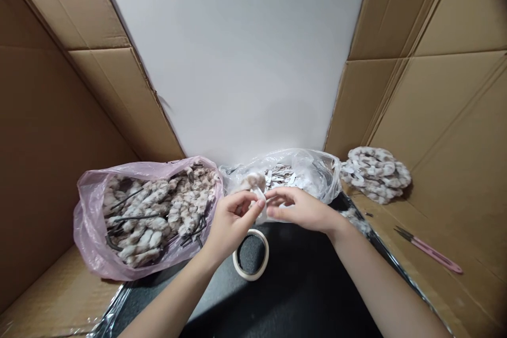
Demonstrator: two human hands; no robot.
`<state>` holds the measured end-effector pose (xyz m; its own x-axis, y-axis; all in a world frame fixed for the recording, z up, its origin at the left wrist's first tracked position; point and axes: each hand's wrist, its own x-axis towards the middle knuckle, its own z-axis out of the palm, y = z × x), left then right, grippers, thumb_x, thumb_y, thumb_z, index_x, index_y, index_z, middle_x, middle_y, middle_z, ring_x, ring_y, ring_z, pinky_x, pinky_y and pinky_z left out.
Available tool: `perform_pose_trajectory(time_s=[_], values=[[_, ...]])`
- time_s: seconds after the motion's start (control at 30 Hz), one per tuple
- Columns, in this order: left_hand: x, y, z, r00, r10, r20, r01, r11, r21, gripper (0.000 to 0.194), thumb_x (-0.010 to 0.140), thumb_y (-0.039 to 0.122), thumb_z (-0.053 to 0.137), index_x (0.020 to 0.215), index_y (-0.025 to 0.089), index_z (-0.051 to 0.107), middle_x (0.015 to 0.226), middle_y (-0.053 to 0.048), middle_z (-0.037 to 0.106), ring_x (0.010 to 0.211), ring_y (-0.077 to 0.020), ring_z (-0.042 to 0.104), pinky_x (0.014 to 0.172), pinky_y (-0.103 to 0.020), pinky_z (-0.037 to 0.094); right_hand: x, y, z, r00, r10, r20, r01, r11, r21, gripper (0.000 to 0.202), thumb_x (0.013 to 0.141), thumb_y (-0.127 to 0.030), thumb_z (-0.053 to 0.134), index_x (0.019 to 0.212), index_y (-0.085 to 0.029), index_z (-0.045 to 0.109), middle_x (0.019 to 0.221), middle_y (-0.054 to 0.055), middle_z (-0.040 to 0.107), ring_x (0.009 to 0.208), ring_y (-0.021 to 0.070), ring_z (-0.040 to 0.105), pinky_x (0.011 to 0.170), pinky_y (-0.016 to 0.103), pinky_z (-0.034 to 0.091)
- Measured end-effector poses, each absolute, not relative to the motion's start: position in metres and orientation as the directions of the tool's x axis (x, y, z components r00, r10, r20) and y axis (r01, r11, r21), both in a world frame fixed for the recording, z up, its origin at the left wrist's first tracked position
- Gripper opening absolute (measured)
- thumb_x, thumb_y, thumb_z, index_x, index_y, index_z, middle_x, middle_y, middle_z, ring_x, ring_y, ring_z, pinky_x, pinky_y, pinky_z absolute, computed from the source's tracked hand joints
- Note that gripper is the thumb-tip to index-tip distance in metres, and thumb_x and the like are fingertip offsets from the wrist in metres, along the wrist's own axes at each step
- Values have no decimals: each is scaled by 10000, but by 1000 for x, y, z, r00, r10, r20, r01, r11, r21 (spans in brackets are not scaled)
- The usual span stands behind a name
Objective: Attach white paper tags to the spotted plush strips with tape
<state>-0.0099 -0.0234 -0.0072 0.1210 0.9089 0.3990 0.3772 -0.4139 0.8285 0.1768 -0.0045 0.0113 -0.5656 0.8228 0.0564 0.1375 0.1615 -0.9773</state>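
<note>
At the centre of the view the left hand (pixel 232 222) and the right hand (pixel 297 207) meet fingertip to fingertip over the dark desk (pixel 309 285). Between them is a small white strip (pixel 259 194), pinched by the thumb and forefinger of the left hand, whose grip is clamped on it; the right hand's fingers curl in against the same piece from the 3 o'clock side, closed on its other end. Just below the hands, toward 6 o'clock, a roll of white tape (pixel 251 255) lies flat on the desk, partly hidden behind the left wrist. At 9 o'clock from the hands sits an open pink plastic bag (pixel 91 222) full of fuzzy pale-brown pieces with dark wires (pixel 158 206). Directly behind the hands, at 12 o'clock, a clear plastic bag (pixel 312 171) holds small silvery bits too small to tell apart. At 2 o'clock a heap of fuzzy rings (pixel 376 173) rests on the cardboard (pixel 443 132), and farther out at 4 o'clock pink-handled scissors (pixel 430 250) lie well apart from everything else.
</note>
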Motion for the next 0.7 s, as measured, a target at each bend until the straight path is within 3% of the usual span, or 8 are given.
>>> perform_pose_trajectory(time_s=[0.1,0.17,0.23,0.37,0.43,0.5,0.6,0.7], values=[[-8,-24,-8,233,866,443,478,-499,723,216,841,347,608,747,167,682,553,45,397,533,-96,361,526,-230,288,164,0,6,-440,890,115,-45,106,-993,313,760,-462,686,717,-152,665,739,13,647,785,163,603,793,297,443],[-7,-25,-7,274,848,454,501,-529,685,199,853,328,594,770,173,687,571,42,406,547,-98,363,536,-232,282,158,1,3,-380,921,83,-149,27,-988,308,685,-444,751,664,-154,650,668,-10,620,716,141,580,772,290,443],[-9,-24,-4,282,867,412,477,-499,724,191,863,340,576,817,180,669,584,46,390,552,-101,351,535,-233,275,161,2,4,-351,934,66,-169,6,-986,295,630,-408,799,655,-150,659,658,-13,622,696,132,569,766,288,445],[-17,-19,2,250,955,161,248,-224,943,211,866,368,519,1021,226,507,647,55,421,564,-110,364,539,-221,292,189,0,21,-317,929,190,-193,133,-972,241,677,-376,794,706,-160,691,773,20,670,792,149,592,802,291,452],[-20,-15,2,243,970,29,79,-50,996,222,858,351,446,1049,246,407,621,68,428,535,-112,350,537,-218,295,203,-4,32,-277,920,277,-256,207,-944,204,721,-369,772,720,-179,698,828,22,681,837,148,599,825,282,449],[-22,-11,2,254,966,-41,-74,61,995,177,822,327,407,971,245,358,586,73,433,520,-114,341,539,-216,302,209,-9,39,-268,913,307,-279,231,-932,196,730,-372,768,707,-191,696,781,9,671,794,139,598,800,272,456],[-22,-8,1,318,947,-41,-224,117,968,158,742,258,463,811,228,323,599,60,457,554,-109,375,555,-212,332,200,-16,39,-348,906,241,-203,178,-963,187,710,-351,783,701,-186,696,717,1,654,722,135,597,745,277,474],[-20,-8,1,349,937,-31,-281,136,950,149,731,213,508,736,205,360,630,48,463,587,-97,405,579,-208,369,183,-19,29,-447,885,132,-79,108,-991,177,725,-283,764,856,-171,726,770,15,669,769,152,619,764,304,488]])
